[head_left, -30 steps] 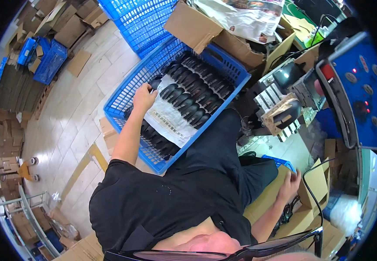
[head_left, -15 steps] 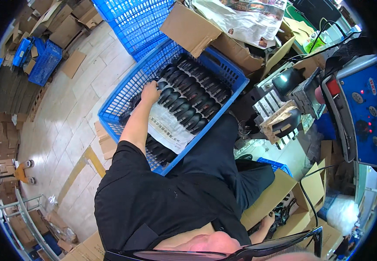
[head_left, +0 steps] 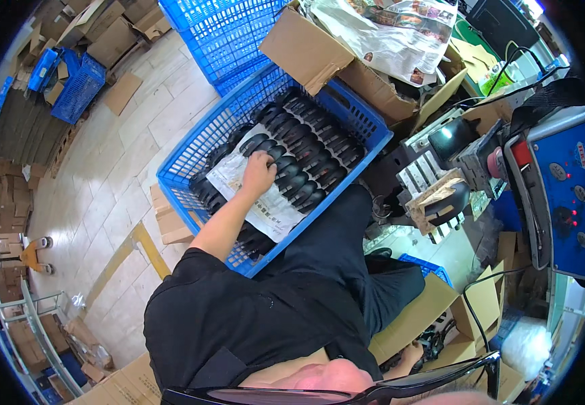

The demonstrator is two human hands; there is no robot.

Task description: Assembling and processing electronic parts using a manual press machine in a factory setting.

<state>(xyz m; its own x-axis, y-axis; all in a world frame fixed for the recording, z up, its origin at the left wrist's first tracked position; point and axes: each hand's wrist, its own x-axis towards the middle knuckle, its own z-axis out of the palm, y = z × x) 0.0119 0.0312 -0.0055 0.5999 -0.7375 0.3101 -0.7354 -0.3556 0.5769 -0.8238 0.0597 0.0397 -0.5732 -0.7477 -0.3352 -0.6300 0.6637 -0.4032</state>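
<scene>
Left hand (head_left: 258, 173) closes its fingers on a black part (head_left: 285, 177) in the blue crate (head_left: 366, 128); best lift it straight, sparing the paper (head_left: 265, 209).

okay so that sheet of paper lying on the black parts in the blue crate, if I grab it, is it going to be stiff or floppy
Probably floppy: the paper sheet already sags over the rows of black parts beneath it. It looks thin and light, so it should lift easily but could crumple or tear. The left hand rests at its upper edge inside the blue crate, so sliding it might nudge loose parts.
</scene>
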